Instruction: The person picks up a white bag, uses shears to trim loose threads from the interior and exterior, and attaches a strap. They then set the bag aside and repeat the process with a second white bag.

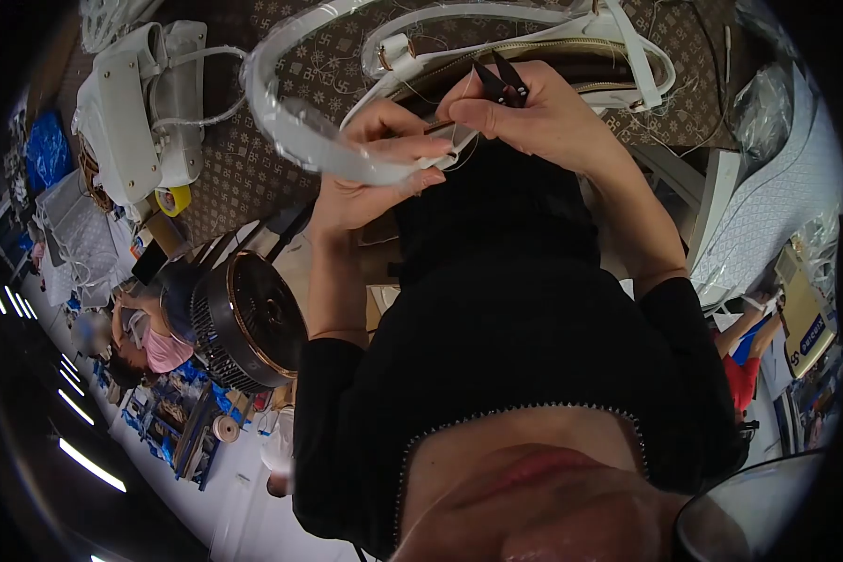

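My left hand [370,173] is closed around the end of a white bag handle [295,140], which loops up and is partly wrapped in clear plastic. Close beside it, my right hand [529,112] has black thread snips [504,82] tucked in its grip, blades pointing up. Its thumb and forefinger pinch at the handle's end; whatever small thing lies between them is hidden. A thin loose thread [478,148] hangs near the fingertips. Just beyond both hands lies a white handbag [525,49], its zip open and its dark lining showing.
Brown patterned cloth [244,178] covers the work surface. White bags [126,117] and yellow tape [172,199] sit at left, above a black fan [253,318]. White quilted material [768,206] lies at right. People in pink [167,351] and red [742,379] are farther off.
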The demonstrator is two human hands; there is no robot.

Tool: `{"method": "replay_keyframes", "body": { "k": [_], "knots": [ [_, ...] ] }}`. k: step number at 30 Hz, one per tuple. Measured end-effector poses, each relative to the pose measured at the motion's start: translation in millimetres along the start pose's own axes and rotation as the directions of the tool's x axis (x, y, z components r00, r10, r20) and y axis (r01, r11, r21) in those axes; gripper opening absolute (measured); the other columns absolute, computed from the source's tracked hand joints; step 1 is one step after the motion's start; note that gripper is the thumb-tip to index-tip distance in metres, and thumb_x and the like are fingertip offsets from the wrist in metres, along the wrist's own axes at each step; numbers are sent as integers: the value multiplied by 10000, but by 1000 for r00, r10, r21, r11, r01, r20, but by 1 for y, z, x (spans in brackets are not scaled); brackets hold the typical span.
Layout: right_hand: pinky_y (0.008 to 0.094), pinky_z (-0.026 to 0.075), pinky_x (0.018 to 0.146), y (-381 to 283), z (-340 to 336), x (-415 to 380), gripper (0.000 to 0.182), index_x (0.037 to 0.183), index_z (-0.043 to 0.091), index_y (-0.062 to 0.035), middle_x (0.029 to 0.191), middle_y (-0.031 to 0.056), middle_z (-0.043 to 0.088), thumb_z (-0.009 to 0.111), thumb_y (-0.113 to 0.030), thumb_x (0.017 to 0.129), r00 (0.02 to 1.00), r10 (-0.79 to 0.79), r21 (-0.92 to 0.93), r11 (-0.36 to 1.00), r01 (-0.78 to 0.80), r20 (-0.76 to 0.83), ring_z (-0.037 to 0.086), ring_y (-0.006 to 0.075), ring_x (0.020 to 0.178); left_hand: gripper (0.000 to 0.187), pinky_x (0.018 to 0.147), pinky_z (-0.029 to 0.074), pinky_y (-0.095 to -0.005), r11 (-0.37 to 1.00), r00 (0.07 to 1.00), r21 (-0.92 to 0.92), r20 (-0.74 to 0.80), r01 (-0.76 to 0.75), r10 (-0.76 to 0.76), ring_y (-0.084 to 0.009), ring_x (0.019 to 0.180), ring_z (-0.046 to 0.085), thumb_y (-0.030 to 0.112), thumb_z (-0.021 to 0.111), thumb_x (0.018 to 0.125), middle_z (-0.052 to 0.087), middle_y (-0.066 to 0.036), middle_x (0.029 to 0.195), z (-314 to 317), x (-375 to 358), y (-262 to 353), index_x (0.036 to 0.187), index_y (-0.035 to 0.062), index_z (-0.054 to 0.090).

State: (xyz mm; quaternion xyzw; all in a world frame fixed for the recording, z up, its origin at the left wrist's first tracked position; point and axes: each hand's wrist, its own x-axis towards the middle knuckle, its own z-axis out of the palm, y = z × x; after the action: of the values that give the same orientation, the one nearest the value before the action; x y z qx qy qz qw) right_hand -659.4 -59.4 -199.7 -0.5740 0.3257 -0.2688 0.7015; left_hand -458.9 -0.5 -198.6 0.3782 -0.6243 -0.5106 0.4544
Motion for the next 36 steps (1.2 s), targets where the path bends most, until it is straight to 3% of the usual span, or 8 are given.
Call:
{"method": "replay_keyframes", "body": {
  "k": [5, 9, 14, 16, 18, 21, 25, 36],
  "knots": [
    [195, 439, 615, -1, -9, -1, 210, 1002, 630, -24, 799, 5, 627, 581, -67, 803, 984, 69, -46, 997, -63, 165, 547, 53, 682, 233, 709, 448, -270, 984, 983, -44, 60, -173, 175, -127, 714, 509, 37, 715, 626, 516, 1, 759, -2, -1, -8, 834, 141, 718],
    [217, 392, 581, -4, -7, 0, 238, 957, 658, -40, 738, 8, 608, 612, -194, 782, 977, 43, -55, 998, -33, 207, 503, 53, 650, 135, 691, 423, -279, 963, 980, 189, 88, -193, 179, -143, 743, 517, 35, 706, 635, 541, 17, 769, 0, 1, -2, 729, 132, 713],
    [217, 397, 576, -4, -8, 1, 243, 945, 660, -35, 704, 13, 601, 613, -218, 791, 965, 155, -18, 988, -155, 211, 501, 57, 632, 185, 660, 426, -260, 976, 987, 148, 58, -160, 153, -152, 741, 539, 4, 709, 642, 549, 11, 754, -1, -2, -3, 787, 117, 687],
    [213, 394, 576, -9, -9, 3, 240, 934, 661, -36, 700, 7, 595, 615, -226, 795, 956, 211, -51, 977, -205, 202, 498, 56, 634, 219, 668, 442, -262, 959, 976, -236, -118, 154, -186, -173, 741, 552, -24, 701, 636, 551, -2, 754, 8, -4, 2, 815, 98, 665],
    [208, 392, 577, -11, -8, 5, 238, 923, 662, -36, 696, 2, 588, 616, -233, 798, 945, 264, -83, 964, -253, 190, 496, 55, 635, 225, 681, 456, -263, 969, 980, -234, -156, 84, -123, -186, 733, 558, -37, 695, 621, 557, -17, 755, 10, -8, -2, 808, 83, 658],
    [205, 385, 579, -9, -4, 6, 244, 899, 663, -34, 698, -2, 577, 641, -253, 792, 949, 259, -15, 965, -260, 179, 484, 56, 637, 245, 709, 477, -298, 967, 988, 216, -48, -133, 147, -177, 725, 549, 20, 721, 589, 564, -4, 726, 8, -3, -2, 816, 109, 694],
    [214, 389, 595, 1, -4, 7, 271, 874, 659, -26, 701, -6, 563, 679, -276, 771, 960, 203, 58, 974, -218, 194, 469, 61, 642, 190, 684, 450, -351, 981, 994, 156, 21, -112, 110, -215, 725, 519, 69, 686, 617, 522, -26, 705, 1, -6, -2, 805, 37, 685],
    [215, 391, 607, -2, 1, 6, 193, 845, 632, -22, 703, -14, 560, 644, -206, 785, 962, 228, 80, 967, -242, 149, 471, 57, 645, 276, 650, 459, -281, 957, 994, 268, 5, -108, 111, -150, 714, 489, 96, 767, 551, 498, 64, 693, 6, -10, -4, 797, 213, 716]
  ]
}}
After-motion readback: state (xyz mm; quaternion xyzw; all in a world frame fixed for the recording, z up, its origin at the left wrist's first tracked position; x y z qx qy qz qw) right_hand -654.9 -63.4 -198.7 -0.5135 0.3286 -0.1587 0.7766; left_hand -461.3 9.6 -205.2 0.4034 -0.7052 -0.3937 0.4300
